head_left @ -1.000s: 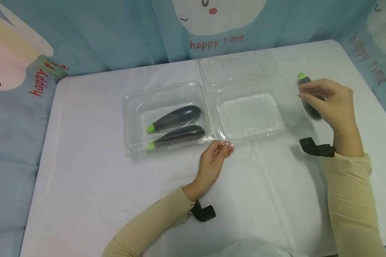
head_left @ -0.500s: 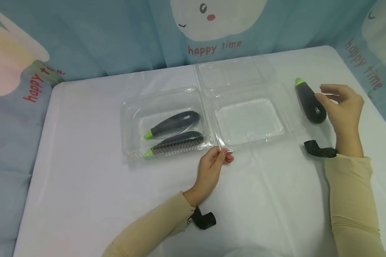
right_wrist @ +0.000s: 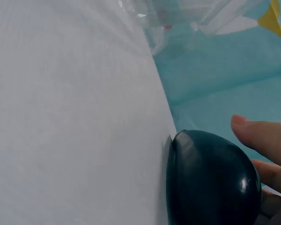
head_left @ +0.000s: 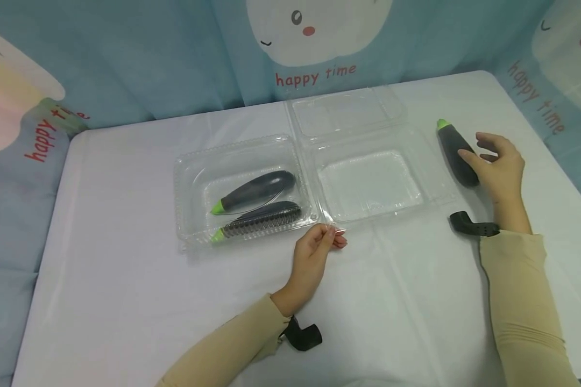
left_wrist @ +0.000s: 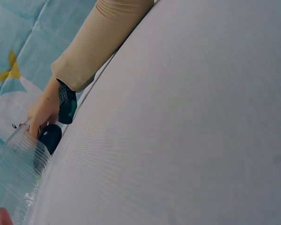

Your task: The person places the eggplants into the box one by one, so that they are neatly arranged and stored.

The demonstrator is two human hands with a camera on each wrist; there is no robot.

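While the right hand (head_left: pixel 498 169) is resting on the white table (head_left: pixel 126 279) at the far right, its thumb and fingers are lying against the fat end of a loose dark eggplant (head_left: pixel 456 154), loosely spread rather than wrapped round it. The eggplant is lying flat on the cloth, green stem pointing away from the person, just beside the right edge of the open clear clamshell box (head_left: pixel 368 183). The right wrist view is showing the same eggplant (right_wrist: pixel 210 180) close up, with fingertips (right_wrist: pixel 264 138) sitting at its side.

The left hand (head_left: pixel 312 255) is pinching the near edge of the box where the two halves are joining, fingers curled on the plastic rim. In the left wrist view only a ribbed clear wall (left_wrist: pixel 14 173) is showing, with the right hand (left_wrist: pixel 42 110) and the eggplant (left_wrist: pixel 50 137) beyond it.

The box's left tray (head_left: pixel 189 177) is holding two more eggplants side by side: a smooth eggplant (head_left: pixel 254 191) behind and a ridged eggplant (head_left: pixel 259 219) in front, both stems pointing left. The right tray (head_left: pixel 368 183) is sitting beside it, with another clear lid (head_left: pixel 344 110) behind.
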